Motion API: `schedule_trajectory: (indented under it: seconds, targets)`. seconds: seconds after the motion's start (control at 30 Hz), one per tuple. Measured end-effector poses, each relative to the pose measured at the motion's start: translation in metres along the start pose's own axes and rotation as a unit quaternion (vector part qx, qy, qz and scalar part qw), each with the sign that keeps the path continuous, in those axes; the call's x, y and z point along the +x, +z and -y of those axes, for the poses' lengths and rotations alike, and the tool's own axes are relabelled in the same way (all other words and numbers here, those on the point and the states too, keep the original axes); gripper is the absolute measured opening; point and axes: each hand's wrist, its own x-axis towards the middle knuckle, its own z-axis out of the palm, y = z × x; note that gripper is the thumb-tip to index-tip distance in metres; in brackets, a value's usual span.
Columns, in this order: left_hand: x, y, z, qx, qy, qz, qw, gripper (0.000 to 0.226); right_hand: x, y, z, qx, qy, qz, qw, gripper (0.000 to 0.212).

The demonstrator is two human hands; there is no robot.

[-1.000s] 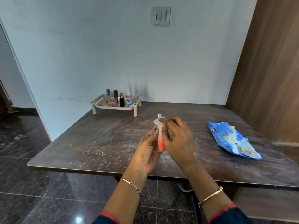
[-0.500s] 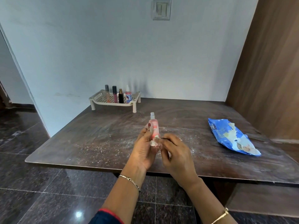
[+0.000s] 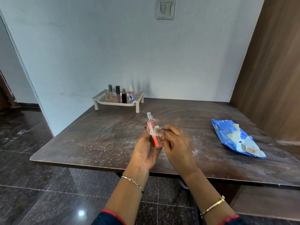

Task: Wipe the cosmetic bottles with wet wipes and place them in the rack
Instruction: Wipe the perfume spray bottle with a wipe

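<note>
The left hand grips the bottle; the right hand, pinching the wipe against it, should rub every side.

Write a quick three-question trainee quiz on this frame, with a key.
1. True or false: the rack holds four bottles standing upright.
2. Which hand grips the pink bottle around its body? A) left hand B) right hand C) neither
3. Short answer: what does the right hand hold against the pink bottle?

Key: 1. True. 2. A. 3. A white wipe.
</note>
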Motion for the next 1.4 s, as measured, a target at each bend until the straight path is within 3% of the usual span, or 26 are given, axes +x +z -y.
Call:
schedule_trajectory:
  seconds: [0.3,0.43,0.57,0.7,0.87,1.0,1.1,1.27,1.4]
  targets:
    - [0.006,-0.004,0.004,0.011,0.004,-0.006,1.0,0.053,-0.021,-0.009,0.004,-0.015,-0.013,0.032,0.999,0.029]
    - [0.0,0.001,0.007,0.012,0.001,0.033,0.999,0.026,0.008,-0.004,0.005,-0.038,-0.015,-0.002,0.999,0.021]
    - [-0.004,0.001,0.003,0.036,-0.012,0.04,0.998,0.025,0.033,0.0,0.0,-0.045,0.02,-0.021,0.999,0.018]
    - [-0.006,0.002,0.001,0.038,-0.018,0.027,0.999,0.037,0.027,0.001,0.001,-0.058,0.019,-0.021,0.998,0.016]
    - [0.003,-0.01,0.001,0.027,-0.035,-0.018,0.999,0.057,-0.016,-0.001,0.007,-0.067,-0.022,0.034,0.997,0.03]
    - [0.005,-0.012,0.009,0.04,-0.039,-0.034,0.998,0.044,-0.034,-0.01,0.005,-0.058,-0.038,0.035,0.997,0.035]
    - [0.003,-0.006,0.01,0.041,-0.034,-0.006,0.999,0.043,-0.024,-0.011,0.003,-0.061,-0.021,0.036,0.997,0.024]
    - [-0.004,0.001,0.011,0.051,-0.019,0.021,0.998,0.022,0.011,-0.014,-0.002,-0.068,0.009,0.011,0.998,0.013]
    - [-0.005,0.001,0.006,0.068,-0.02,0.02,0.997,0.032,0.025,-0.012,-0.001,-0.077,0.008,-0.007,0.997,0.017]
